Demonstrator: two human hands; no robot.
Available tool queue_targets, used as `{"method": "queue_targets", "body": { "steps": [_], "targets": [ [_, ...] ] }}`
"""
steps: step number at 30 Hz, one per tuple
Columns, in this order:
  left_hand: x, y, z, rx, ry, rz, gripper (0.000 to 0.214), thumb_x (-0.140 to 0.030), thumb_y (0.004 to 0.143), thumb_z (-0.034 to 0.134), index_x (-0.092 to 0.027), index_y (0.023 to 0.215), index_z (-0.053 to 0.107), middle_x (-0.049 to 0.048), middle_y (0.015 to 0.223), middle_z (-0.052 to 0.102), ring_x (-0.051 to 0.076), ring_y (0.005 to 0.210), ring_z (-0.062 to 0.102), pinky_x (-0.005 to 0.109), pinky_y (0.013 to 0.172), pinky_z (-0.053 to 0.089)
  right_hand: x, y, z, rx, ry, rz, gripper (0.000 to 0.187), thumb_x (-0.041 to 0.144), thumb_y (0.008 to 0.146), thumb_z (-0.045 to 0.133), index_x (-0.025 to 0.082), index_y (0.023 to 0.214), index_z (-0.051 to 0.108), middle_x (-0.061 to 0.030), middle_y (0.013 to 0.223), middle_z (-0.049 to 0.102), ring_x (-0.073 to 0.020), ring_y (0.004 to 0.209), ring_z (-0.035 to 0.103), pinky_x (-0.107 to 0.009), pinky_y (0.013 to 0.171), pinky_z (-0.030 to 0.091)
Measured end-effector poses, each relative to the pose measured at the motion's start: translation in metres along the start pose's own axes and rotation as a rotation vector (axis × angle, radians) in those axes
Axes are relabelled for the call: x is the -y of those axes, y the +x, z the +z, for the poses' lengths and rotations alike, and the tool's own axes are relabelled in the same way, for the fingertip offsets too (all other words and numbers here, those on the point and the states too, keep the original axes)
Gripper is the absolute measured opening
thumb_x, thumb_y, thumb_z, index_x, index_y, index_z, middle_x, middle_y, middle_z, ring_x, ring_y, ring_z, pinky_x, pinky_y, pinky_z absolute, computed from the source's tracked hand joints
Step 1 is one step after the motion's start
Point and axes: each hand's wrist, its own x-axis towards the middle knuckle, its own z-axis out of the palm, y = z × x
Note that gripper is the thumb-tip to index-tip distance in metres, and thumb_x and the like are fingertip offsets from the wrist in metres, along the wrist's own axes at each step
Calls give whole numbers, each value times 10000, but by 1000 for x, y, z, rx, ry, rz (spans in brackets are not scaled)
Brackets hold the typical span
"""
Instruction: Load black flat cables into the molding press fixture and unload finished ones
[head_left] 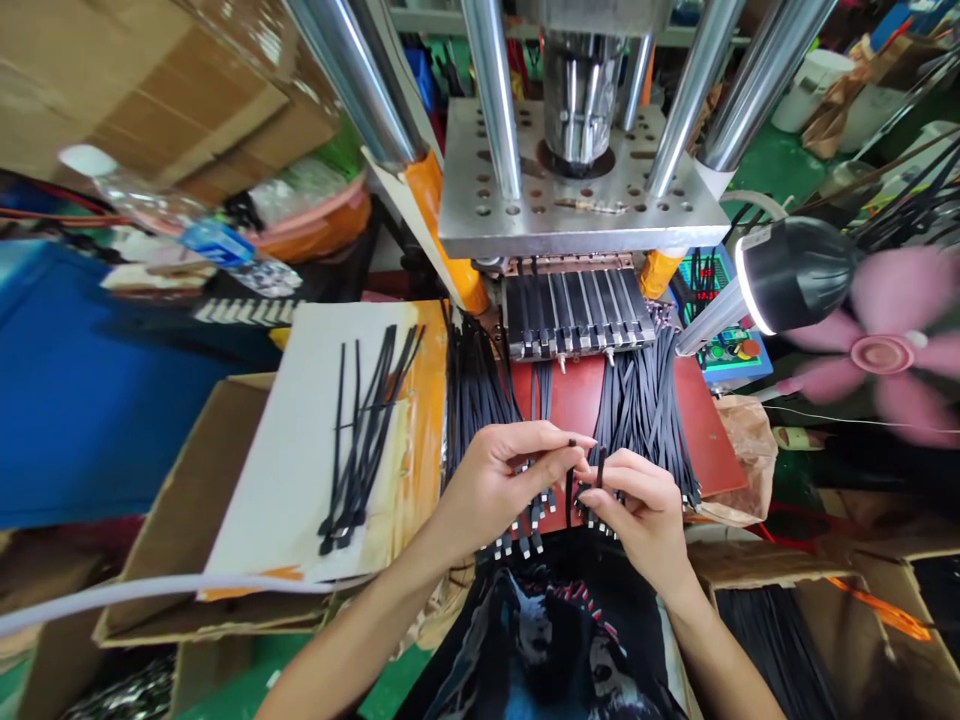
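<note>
My left hand (pixel 501 472) pinches a thin black flat cable (pixel 569 495) between thumb and forefinger, and its lower part hangs down in front of the shirt. Close beside it, my right hand (pixel 637 502) is closed on a second black strip (pixel 601 462), seemingly another flat cable end; whether the two are one piece I cannot tell. Just beyond the hands, bundles of black cables (pixel 645 400) with silver tips lie on a red board (pixel 574 395). Above that board sits a metal fixture (pixel 577 315) with black cables laid in its slots.
A press plate (pixel 585 225) on steel columns hangs over the fixture. Several black cables (pixel 364 440) lie on a white board (pixel 277 440) at left. At right are a lamp (pixel 799 275), a pink fan (pixel 885 350), a control box (pixel 731 350) and a cardboard box (pixel 757 565).
</note>
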Motion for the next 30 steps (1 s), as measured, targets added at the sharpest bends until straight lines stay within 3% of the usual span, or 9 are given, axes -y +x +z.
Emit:
{"method": "queue_targets", "body": {
  "steps": [6,10,12,15,19,22,25,27,30],
  "targets": [
    [-2,8,2,-42,-157,-23,170,-361,897,866,-192,917,873,36,914,737,86,570,658,207,543,546,12,17,10,-13,-34,-6,176,210,1011,718,216,848,785,2,770,641,-123,647,542,-253,584,427],
    [-3,16,2,-79,36,103,151,-342,921,843,-204,860,854,17,838,728,96,603,631,224,556,503,8,27,17,-19,-50,-29,241,207,1028,672,206,787,670,28,733,541,-123,659,497,-257,609,397],
    [-5,25,-2,-92,183,202,132,-328,946,818,-223,871,847,9,822,738,119,677,657,246,629,521,0,26,23,-14,-38,7,261,211,1018,665,209,765,603,42,721,492,-122,655,469,-257,615,381],
    [-2,49,-15,-229,357,354,126,-320,975,783,-238,894,836,16,903,778,167,874,722,307,846,574,-13,17,32,142,-4,181,288,232,996,681,211,741,549,50,715,491,-118,651,463,-254,611,365],
    [21,99,-42,-433,533,367,124,-310,963,775,-210,941,846,99,1332,760,254,1259,706,462,1199,486,-17,13,19,448,-11,323,340,274,1005,689,199,703,551,43,708,555,-115,658,501,-251,624,366],
    [42,138,-60,-483,613,290,123,-297,940,781,-188,938,838,127,1513,666,292,1427,620,495,1296,403,-5,50,-12,553,-151,273,394,329,1016,696,194,676,549,46,673,546,-110,637,487,-255,610,343],
    [54,170,-71,-524,683,268,144,-282,968,742,-160,962,817,128,1367,752,290,1392,641,473,1276,436,1,115,-39,506,-227,215,421,415,1018,693,198,674,583,45,619,572,-110,578,515,-253,582,372],
    [55,180,-75,-535,710,237,171,-242,988,703,-131,1083,792,140,1289,782,285,1320,683,470,1236,483,-4,160,-44,460,-222,186,423,500,1006,695,202,712,634,41,582,592,-115,532,535,-251,551,401],
    [54,172,-77,-566,771,278,359,-212,1009,657,-106,1351,682,180,1402,730,282,1360,665,475,1230,499,-21,213,-36,419,-183,159,450,613,972,694,196,804,685,12,638,674,-109,506,541,-240,506,432]
  ]
}}
